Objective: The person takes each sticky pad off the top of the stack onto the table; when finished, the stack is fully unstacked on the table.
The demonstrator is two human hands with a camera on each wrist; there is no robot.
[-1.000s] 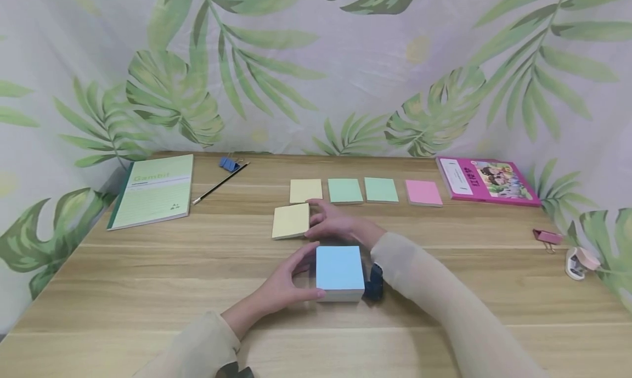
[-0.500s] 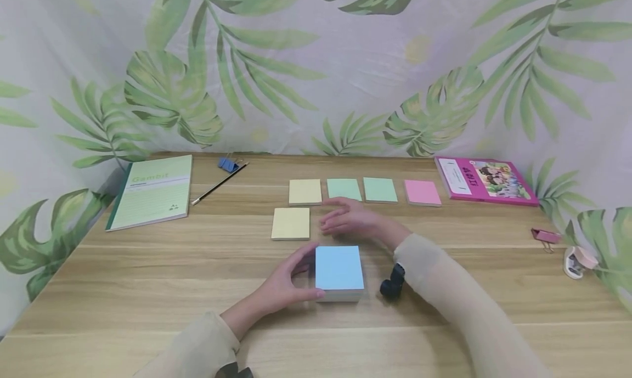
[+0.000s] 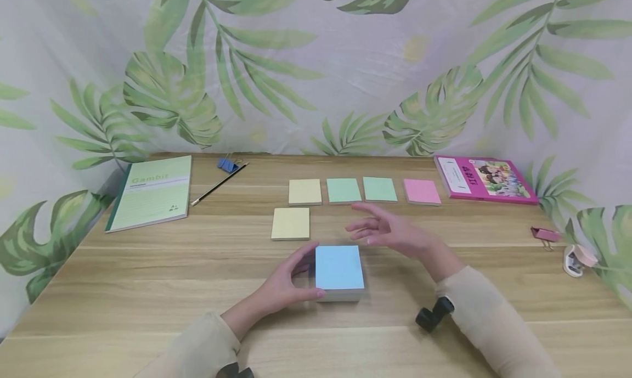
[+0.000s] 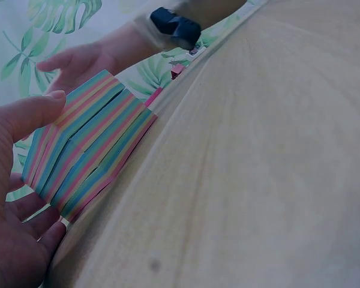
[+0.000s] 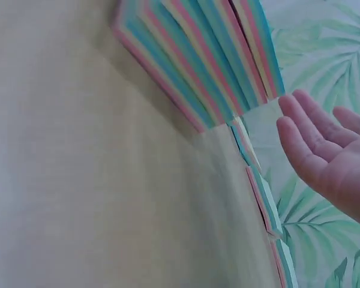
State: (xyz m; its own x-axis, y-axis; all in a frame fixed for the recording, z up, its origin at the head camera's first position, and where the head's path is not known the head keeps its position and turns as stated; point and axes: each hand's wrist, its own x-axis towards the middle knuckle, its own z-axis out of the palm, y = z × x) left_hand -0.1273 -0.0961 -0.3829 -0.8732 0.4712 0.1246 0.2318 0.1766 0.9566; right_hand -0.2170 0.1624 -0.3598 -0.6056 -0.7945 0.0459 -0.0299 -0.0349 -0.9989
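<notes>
**Left hand steadies the note block, right hand hovers free**

The left hand (image 3: 286,285) curls thumb and fingers round the left side of the blue-topped note block (image 3: 339,269), which sits toward the desk's (image 3: 148,279) front edge, near its middle. The right hand (image 3: 395,234) hovers just behind the block, fingers spread loosely, holding nothing. A yellow pad (image 3: 290,223) lies beside it.

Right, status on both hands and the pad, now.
Left hand grips note block on the table. Right hand open, above the table, holding nothing. Nothing between it and the block.
</notes>
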